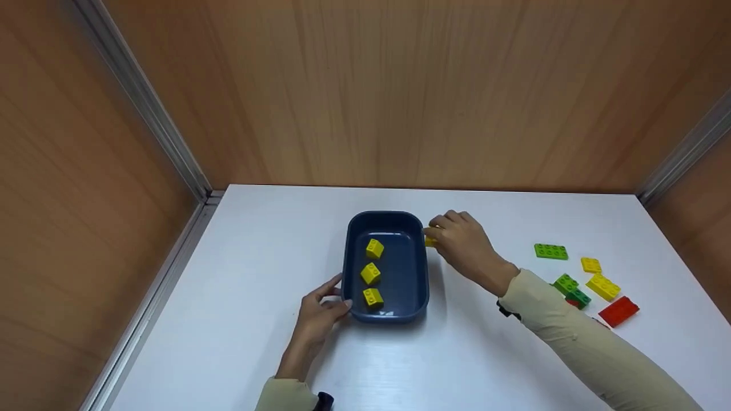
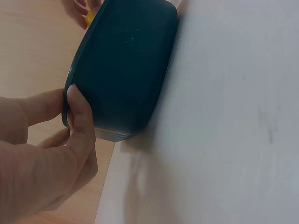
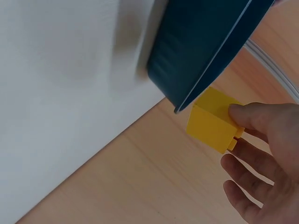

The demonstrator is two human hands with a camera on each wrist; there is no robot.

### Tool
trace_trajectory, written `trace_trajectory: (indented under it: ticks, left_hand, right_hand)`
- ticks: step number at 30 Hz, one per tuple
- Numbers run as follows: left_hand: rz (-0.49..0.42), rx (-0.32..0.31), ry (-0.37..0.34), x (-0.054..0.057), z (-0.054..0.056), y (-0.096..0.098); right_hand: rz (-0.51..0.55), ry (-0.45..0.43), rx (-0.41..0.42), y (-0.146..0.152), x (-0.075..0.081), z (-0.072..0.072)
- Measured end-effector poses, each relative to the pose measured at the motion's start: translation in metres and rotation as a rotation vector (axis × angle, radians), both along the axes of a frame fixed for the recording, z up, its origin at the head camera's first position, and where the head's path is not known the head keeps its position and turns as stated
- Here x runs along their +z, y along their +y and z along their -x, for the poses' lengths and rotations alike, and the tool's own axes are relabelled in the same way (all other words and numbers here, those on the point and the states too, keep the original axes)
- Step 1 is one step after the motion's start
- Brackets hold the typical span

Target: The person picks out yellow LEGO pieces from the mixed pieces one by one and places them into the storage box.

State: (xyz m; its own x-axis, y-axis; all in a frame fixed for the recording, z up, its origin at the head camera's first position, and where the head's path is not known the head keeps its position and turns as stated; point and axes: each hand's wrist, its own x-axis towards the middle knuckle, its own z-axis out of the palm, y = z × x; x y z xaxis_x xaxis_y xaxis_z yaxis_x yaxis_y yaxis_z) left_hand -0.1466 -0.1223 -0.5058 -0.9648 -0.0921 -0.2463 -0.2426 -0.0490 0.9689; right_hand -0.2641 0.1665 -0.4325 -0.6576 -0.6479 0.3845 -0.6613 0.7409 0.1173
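Observation:
A dark blue rectangular tray point(image 1: 401, 274) stands on the white table, with three yellow toy bricks point(image 1: 370, 274) in a row along its left side. My left hand point(image 1: 320, 314) grips the tray's left rim near the front corner; in the left wrist view the thumb and fingers point(image 2: 80, 112) pinch that rim. My right hand point(image 1: 465, 245) is at the tray's right rim and pinches another yellow brick point(image 3: 215, 119) between thumb and fingers. In the right wrist view this brick sits right beside the rim; whether it touches cannot be told.
To the right on the white table point(image 1: 257, 245) lie a flat light green brick point(image 1: 551, 252), a small yellow brick point(image 1: 591, 265), a longer yellow brick point(image 1: 603, 287), green bricks point(image 1: 565, 283) and a red brick point(image 1: 619, 311). The right sleeve partly covers this group. Wooden panels point(image 1: 400, 91) enclose the table.

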Motion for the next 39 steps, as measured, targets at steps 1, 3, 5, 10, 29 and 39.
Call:
trace_trajectory:
  ticks: [1,3,5,10,29,39]
  left_hand:
    - [0.000,0.001,-0.001,0.000,0.000,0.000]
    - [0.000,0.002,-0.003,0.000,0.000,0.001]
    - [0.001,0.003,-0.005,0.000,-0.001,0.001]
    - [0.003,0.003,-0.005,0.001,-0.001,0.002]
    - [0.006,-0.010,0.003,0.000,0.000,0.001]
    - [0.021,0.002,-0.017,0.000,0.000,0.001]
  right_hand:
    - [-0.001,-0.003,0.000,-0.003,0.000,0.000]
    - [-0.005,-0.007,0.003,-0.008,0.001,0.001]
    - [-0.014,-0.010,0.006,-0.013,0.002,0.001]
    - [-0.029,-0.027,0.011,-0.025,0.002,0.003]
    - [-0.078,-0.114,-0.009,-0.060,-0.003,0.016]
    - [-0.086,-0.193,-0.029,-0.077,-0.009,0.022]
